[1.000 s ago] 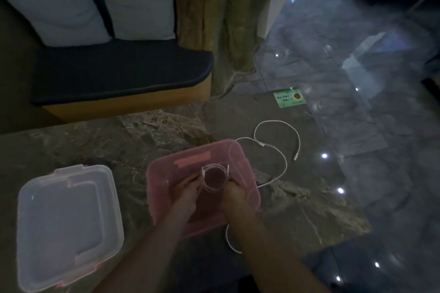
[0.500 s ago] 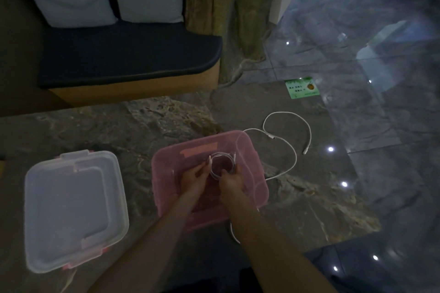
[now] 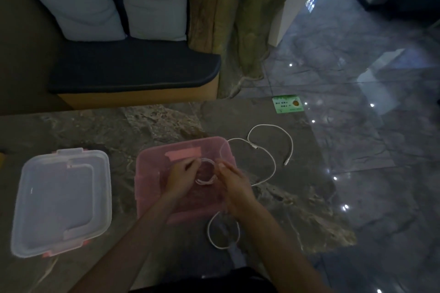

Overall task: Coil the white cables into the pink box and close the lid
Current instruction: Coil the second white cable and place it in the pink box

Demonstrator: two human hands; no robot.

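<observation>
An open pink box (image 3: pixel 152 162) stands on the marble table in front of me. Both hands reach into it. My left hand (image 3: pixel 181 177) and my right hand (image 3: pixel 232 179) pinch a small coiled white cable (image 3: pixel 205 172) from either side, low inside the box. A second white cable (image 3: pixel 273 147) lies loose on the table to the right of the box, and a loop of it (image 3: pixel 222 233) shows by the box's near right corner. The clear lid (image 3: pixel 62 200) with pink clips lies flat on the table to the left.
The marble table (image 3: pixel 147 126) ends at the right, with glossy floor beyond. A green card (image 3: pixel 287 103) sits at the table's far right corner. A bench with a dark cushion (image 3: pixel 133 66) and two light pillows stands behind. Another cable end (image 3: pixel 47 271) trails under the lid.
My hands have lowered the coil deeper into the pink box. The camera has tilted, so the whole scene has shifted in the frame.
</observation>
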